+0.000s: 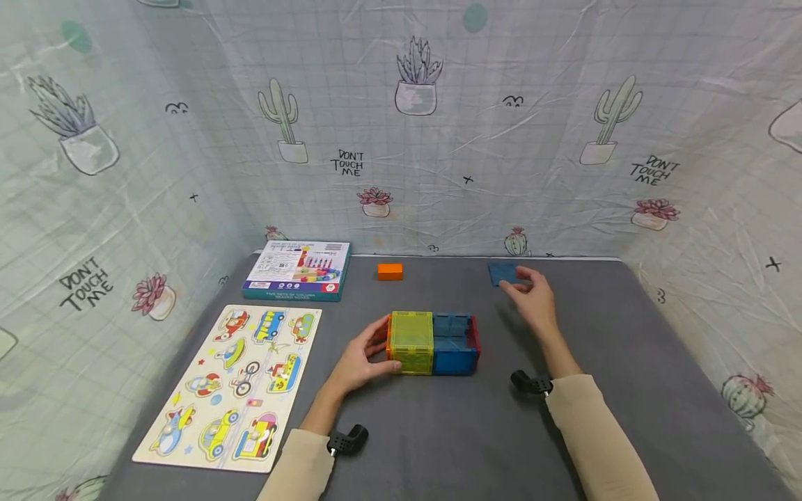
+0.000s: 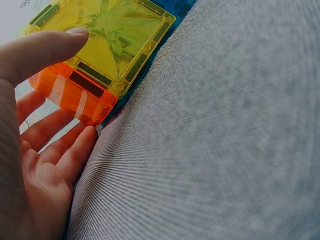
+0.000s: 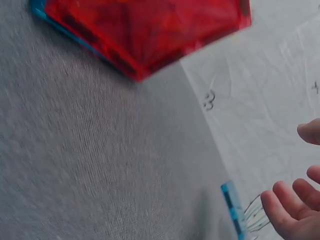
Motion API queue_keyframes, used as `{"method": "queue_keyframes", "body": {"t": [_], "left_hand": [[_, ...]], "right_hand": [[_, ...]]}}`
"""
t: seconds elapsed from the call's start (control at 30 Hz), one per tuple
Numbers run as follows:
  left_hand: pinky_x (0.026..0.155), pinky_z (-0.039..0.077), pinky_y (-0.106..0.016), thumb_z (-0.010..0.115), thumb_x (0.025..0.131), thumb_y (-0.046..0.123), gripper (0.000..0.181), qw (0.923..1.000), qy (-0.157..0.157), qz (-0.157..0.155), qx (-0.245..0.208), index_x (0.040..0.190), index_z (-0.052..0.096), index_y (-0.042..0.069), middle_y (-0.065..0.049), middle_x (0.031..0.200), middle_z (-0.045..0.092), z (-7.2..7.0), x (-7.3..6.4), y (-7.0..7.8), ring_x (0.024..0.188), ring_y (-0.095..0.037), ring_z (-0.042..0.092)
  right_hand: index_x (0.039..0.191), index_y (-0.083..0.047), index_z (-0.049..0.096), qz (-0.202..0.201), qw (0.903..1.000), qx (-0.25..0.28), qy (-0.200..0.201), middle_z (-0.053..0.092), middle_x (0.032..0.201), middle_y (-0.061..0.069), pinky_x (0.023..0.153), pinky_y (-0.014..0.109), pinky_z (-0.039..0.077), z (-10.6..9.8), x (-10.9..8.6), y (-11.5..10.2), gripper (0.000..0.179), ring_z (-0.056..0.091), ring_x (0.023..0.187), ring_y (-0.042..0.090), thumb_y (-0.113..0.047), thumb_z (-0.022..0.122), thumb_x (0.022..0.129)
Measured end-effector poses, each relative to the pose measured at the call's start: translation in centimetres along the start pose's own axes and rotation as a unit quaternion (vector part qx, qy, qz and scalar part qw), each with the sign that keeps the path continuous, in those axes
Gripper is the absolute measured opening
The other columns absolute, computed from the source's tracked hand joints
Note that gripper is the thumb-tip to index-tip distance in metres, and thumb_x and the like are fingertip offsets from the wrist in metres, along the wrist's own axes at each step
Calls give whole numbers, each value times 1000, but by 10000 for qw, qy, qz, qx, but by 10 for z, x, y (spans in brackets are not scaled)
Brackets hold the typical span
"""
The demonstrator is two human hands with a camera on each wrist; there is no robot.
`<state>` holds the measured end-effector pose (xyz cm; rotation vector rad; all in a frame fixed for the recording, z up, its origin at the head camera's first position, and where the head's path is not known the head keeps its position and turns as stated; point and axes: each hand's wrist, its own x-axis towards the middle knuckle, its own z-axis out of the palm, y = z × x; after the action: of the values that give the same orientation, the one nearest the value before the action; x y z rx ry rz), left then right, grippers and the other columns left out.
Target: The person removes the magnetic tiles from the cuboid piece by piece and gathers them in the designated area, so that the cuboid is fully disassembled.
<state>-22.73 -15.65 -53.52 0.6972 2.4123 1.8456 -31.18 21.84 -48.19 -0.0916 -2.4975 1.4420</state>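
Blue tile [image 1: 499,273] lies just beside parted right fingers [image 3: 277,207]; left fingers [image 2: 80,147] grip the box [image 1: 426,343].

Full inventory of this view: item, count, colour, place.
Boxy translucent tile structure: 1, yellow/orange/blue/red, table centre
Flat tile: 1, blue, far side, right of block
Rectangular block: 1, orange, behind structure
Flat printed box: 1, teal/white, far left
Vehicle puzzle board: 1, cream, near left
Table surface: 1, grey, under items
Cactus-print fabric backdrop: 1, whitish, around table
Curved wrist devices: 2, black, one per wrist
Sleeves: 2, beige, forearms
Left hand: 1, bare, gripping structure's left end
Right hand: 1, bare, at flat tile
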Motion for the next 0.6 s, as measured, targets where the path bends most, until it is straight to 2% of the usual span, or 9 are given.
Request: {"method": "queue_keyframes", "body": {"t": [0.23,0.33,0.43,0.6], "left_hand": [[112,44,-51,83,77,5,97,9998,-16,-45,-176,157,30,13,-19,153,46,0,0,2,140,-36,46],[112,45,-49,84,76,4,97,9998,-33,-88,-165,157,31,14,-18,152,46,-1,0,2,140,-35,47],[113,45,-46,86,74,5,101,9999,-93,-102,-99,158,30,14,-15,153,46,-2,1,2,140,-32,47],[116,41,-46,88,71,7,110,9995,-275,-141,61,160,24,13,-11,156,42,-2,2,2,143,-29,43]], "right_hand": [[145,-8,49,-160,9997,167,-60,51,144,15,98,54,52,-2,-15,-18,66,61,120,35,-45,67,93],[145,-10,50,-234,9995,194,-69,52,143,14,97,52,52,-3,-21,-26,64,61,119,34,-44,68,94],[144,-10,51,-300,9992,254,-60,54,141,13,94,43,52,-4,-27,-32,62,62,117,31,-41,68,94],[143,-14,52,-372,9990,247,-41,56,138,10,83,21,50,-4,-37,-41,59,62,113,25,-42,68,94]]}}
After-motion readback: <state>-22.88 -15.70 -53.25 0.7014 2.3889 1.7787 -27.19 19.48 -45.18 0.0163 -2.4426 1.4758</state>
